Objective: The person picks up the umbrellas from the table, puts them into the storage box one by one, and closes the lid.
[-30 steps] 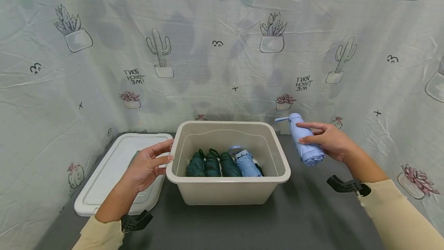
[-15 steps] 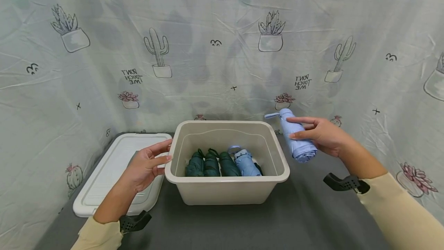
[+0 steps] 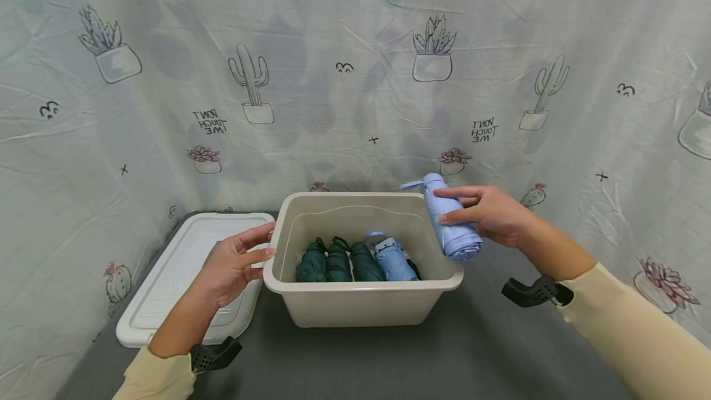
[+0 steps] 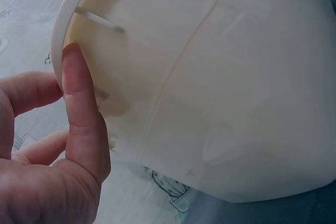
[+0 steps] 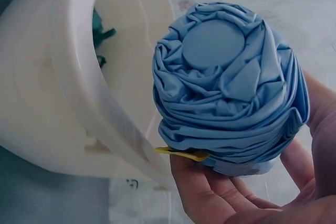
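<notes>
My right hand (image 3: 497,215) grips a light blue folded umbrella (image 3: 447,218), thumb and fingers around its side. The umbrella tilts over the right rim of a beige storage bin (image 3: 355,305), its strap pointing left. In the right wrist view the gathered umbrella (image 5: 226,93) shows its round end, with a small yellow tab below. My left hand (image 3: 233,267) holds the bin's left rim between thumb and fingers; the left wrist view shows the fingers (image 4: 81,108) at the rim. Inside the bin lie several dark green folded umbrellas (image 3: 340,263) and another blue umbrella (image 3: 395,261), side by side.
A white lid (image 3: 183,283) lies flat to the left of the bin, partly behind my left forearm. Under everything is a dark grey tabletop (image 3: 355,363). A pale curtain (image 3: 344,110) with cactus drawings hangs close behind the bin.
My right hand has carried the blue umbrella leftward, from beside the bin to over its right rim. My left hand has stayed at the left rim, and the bin's contents look the same.
</notes>
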Tool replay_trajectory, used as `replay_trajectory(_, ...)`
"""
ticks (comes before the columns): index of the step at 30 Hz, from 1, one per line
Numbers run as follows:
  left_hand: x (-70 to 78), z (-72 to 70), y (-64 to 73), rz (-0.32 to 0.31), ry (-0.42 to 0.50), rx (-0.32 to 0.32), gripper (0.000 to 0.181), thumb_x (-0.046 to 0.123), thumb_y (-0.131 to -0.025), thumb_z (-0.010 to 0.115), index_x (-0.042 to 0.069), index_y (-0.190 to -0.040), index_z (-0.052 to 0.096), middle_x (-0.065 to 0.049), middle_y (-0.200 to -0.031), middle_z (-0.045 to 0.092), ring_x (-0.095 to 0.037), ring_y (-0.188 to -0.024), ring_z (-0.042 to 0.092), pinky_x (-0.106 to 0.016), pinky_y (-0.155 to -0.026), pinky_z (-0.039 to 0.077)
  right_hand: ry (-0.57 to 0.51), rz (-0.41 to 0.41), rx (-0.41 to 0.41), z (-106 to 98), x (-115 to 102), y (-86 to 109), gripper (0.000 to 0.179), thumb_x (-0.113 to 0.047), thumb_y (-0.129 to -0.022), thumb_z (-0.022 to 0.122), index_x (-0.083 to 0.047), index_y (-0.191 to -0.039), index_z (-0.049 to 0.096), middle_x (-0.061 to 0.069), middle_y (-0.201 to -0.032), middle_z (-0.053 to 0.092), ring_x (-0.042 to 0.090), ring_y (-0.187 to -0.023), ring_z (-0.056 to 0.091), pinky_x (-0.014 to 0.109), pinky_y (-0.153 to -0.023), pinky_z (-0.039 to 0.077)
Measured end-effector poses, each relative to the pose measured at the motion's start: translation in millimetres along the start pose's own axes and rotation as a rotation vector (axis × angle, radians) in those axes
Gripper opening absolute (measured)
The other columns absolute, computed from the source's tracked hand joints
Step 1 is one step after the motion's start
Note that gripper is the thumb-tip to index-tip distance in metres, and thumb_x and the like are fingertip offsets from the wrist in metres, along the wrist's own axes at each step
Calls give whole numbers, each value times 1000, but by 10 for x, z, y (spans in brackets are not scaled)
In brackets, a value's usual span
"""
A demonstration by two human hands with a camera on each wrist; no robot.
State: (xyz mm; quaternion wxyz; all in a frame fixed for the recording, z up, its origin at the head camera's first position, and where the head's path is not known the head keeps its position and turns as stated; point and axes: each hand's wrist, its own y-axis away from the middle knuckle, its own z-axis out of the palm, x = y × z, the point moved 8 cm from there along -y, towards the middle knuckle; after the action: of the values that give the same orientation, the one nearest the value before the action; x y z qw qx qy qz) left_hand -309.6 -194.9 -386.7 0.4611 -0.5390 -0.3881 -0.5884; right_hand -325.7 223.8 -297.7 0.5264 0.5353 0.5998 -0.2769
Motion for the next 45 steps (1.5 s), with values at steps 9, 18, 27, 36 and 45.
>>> replay_trajectory(9, -4, -33, 14, -8, -18, 16, 65, 8, -100, 66, 0, -157, 37, -2, -123, 59, -13, -100, 74, -34, -79, 64, 22, 40, -28, 209, -31, -146, 73, -14, -88, 81, -14, -153, 49, 25, -150, 47, 27, -113, 64, 42, -88, 62)
replay_trajectory(18, 11, -30, 11, -5, -21, 17, 63, 8, -100, 66, 0, -156, 38, -3, -124, 59, -14, -101, 74, -35, -80, 64, 83, 127, -59, 433, 32, -325, 65, -13, -87, 82, -12, -147, 57, 25, -150, 46, 32, -112, 63, 41, -87, 62)
replay_trajectory(27, 13, -20, 18, -4, -21, 8, 63, 8, -100, 65, 0, -156, 38, -3, -124, 59, -14, -102, 73, -34, -80, 64, 140, 195, -76, 580, 88, -490, 62, -13, -84, 86, -14, -142, 63, 24, -143, 52, 29, -107, 67, 39, -86, 63)
replay_trajectory(36, 27, -14, 30, -5, -13, 2, 63, 7, -101, 64, -1, -156, 37, -3, -124, 60, -14, -101, 74, -35, -79, 64, 177, 252, -119, 679, 120, -621, 56, -11, -88, 81, -13, -141, 64, 25, -141, 55, 33, -109, 66, 45, -88, 63)
replay_trajectory(45, 17, 7, 22, -4, -20, 5, 62, 8, -100, 65, 0, -156, 39, -3, -123, 60, -15, -101, 74, -36, -80, 64, 206, 308, -208, 762, 193, -720, 56, -8, -89, 79, -10, -142, 62, 22, -135, 61, 30, -104, 68, 41, -82, 63)
